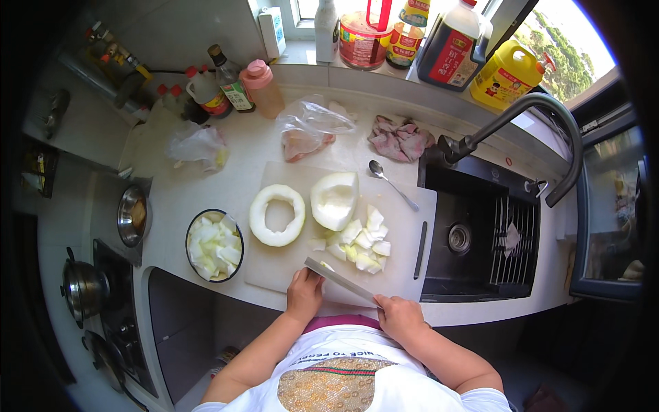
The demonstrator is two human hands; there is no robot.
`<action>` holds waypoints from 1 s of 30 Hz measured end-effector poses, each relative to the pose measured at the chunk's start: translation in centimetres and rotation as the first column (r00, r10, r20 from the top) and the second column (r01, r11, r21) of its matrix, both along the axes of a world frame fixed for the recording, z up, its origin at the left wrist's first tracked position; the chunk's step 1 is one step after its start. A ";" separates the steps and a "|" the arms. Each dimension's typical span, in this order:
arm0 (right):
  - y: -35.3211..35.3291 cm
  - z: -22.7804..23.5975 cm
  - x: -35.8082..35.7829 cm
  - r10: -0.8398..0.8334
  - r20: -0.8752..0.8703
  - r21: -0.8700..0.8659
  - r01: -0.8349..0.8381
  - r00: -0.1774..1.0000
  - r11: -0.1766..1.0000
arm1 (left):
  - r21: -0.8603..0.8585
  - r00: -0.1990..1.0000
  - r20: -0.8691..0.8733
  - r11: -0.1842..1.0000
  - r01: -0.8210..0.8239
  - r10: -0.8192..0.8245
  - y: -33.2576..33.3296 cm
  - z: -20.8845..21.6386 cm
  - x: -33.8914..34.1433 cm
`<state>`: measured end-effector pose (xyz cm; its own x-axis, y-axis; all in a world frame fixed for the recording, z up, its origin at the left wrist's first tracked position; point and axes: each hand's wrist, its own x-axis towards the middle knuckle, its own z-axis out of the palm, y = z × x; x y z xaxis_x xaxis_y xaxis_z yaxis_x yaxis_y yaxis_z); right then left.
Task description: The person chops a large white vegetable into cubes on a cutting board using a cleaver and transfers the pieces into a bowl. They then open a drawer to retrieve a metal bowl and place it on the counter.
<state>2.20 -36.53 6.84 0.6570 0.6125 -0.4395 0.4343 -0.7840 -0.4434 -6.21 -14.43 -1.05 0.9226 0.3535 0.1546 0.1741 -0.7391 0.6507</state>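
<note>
My right hand grips the handle of a kitchen knife, its broad blade slanting up to the left over the near edge of the white cutting board. At the blade's far end, my left hand is closed; what its fingers hold is hidden. Beyond the blade lie several cut pieces of pale winter melon. Behind them stands a hollowed melon chunk, with a thick melon ring to its left. A dark-rimmed bowl of melon pieces stands left of the board.
A spoon lies across the board's far right corner. Right of it are the black sink and curved faucet. Bagged meat, a crumpled cloth and bottles stand behind; the stove is at left.
</note>
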 end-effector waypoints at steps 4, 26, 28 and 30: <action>0.8 0.2 0.9 0.030 -0.079 -0.048 -0.034 0.996 0.998 | -0.020 0.999 0.037 1.000 -0.010 0.010 0.0 -0.3 0.0; -0.1 1.1 -0.1 0.051 -0.054 -0.070 -0.055 0.997 0.996 | -0.035 1.000 0.027 0.999 -0.004 0.005 0.0 -0.5 -0.7; 0.0 1.0 0.0 0.053 -0.070 -0.080 -0.059 0.996 0.995 | -0.005 0.999 0.040 1.000 -0.013 0.013 -0.1 -0.6 -0.6; 0.1 0.7 -0.1 0.047 -0.085 -0.098 -0.056 0.995 0.994 | 0.007 0.999 0.045 1.000 -0.022 0.021 -0.1 -0.6 -0.6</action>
